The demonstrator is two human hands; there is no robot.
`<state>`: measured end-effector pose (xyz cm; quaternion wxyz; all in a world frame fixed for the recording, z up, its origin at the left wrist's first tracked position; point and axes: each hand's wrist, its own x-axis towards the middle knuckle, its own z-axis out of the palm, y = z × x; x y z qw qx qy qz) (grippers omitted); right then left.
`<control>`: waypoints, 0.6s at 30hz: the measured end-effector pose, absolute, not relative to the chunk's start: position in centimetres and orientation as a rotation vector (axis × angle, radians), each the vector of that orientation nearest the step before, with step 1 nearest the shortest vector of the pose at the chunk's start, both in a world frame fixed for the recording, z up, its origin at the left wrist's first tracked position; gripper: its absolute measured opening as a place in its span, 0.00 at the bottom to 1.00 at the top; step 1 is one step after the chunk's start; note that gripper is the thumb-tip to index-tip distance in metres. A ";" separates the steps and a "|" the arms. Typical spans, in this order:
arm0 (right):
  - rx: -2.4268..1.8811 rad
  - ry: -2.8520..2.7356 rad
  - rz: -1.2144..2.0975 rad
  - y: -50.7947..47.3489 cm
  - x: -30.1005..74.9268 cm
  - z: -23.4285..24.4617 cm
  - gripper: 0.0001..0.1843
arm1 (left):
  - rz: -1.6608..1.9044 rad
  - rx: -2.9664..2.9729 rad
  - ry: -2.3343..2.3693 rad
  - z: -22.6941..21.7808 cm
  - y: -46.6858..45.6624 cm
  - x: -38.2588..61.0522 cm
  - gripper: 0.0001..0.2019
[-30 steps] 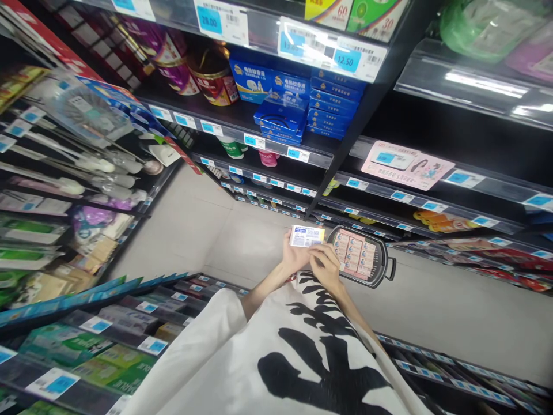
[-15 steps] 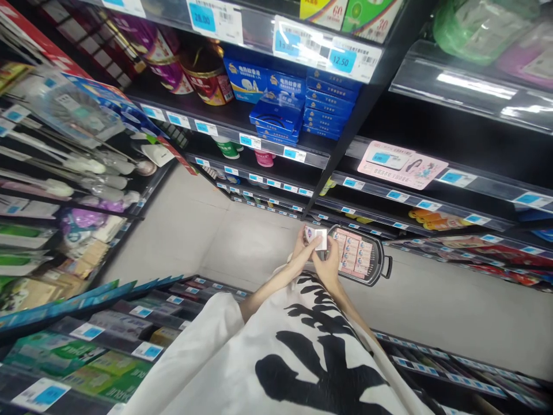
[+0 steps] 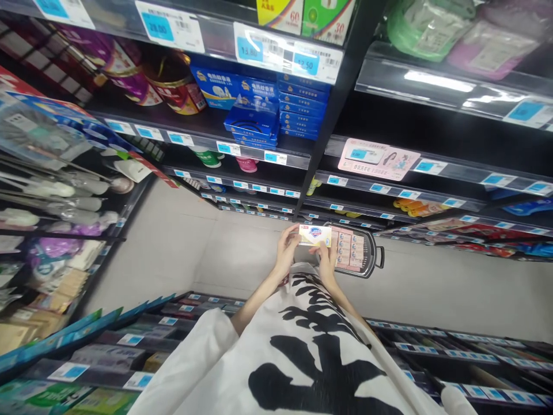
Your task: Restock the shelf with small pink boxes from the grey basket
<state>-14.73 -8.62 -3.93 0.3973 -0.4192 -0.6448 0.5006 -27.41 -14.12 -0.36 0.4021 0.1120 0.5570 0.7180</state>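
Between my two hands is a small white and pale yellow soap box (image 3: 314, 234) with a blue and red logo, its broad printed face turned up. My left hand (image 3: 287, 245) grips its left end. Fingers of my right hand (image 3: 327, 259) close on its lower right edge. Just to the right, partly behind my right hand, a black shopping basket (image 3: 370, 268) stands low down, with rows of pink boxes (image 3: 348, 248) inside it.
Ahead, dark shelves (image 3: 254, 153) carry blue boxes (image 3: 254, 118), tubs and price tags. A pink sign (image 3: 375, 158) hangs at a shelf edge on the right. Hanging goods (image 3: 56, 190) line the left side. Pale floor (image 3: 181, 242) runs between shelves, with more shelves behind me.
The soap box has been turned, so its broad logo face shows where a narrow end faced up before. My hands have moved apart to its two ends. The whole view has shifted somewhat.
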 end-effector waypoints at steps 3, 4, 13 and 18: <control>-1.151 -1.388 1.553 -8.7 -14.9 -3.1 0.20 | 1.807 0.335 1.456 -0.5 -14.2 -27.6 0.20; -1.156 -1.355 1.589 -8.7 -14.9 -2.8 0.20 | 1.805 0.347 1.467 -0.5 -14.3 -27.7 0.20; -1.171 -1.346 1.632 -8.9 -15.4 -2.0 0.18 | 1.823 0.336 1.477 -1.1 -14.5 -27.9 0.19; -1.172 -1.347 1.638 -8.9 -15.4 -1.8 0.18 | 1.819 0.333 1.478 -1.1 -14.5 -28.0 0.19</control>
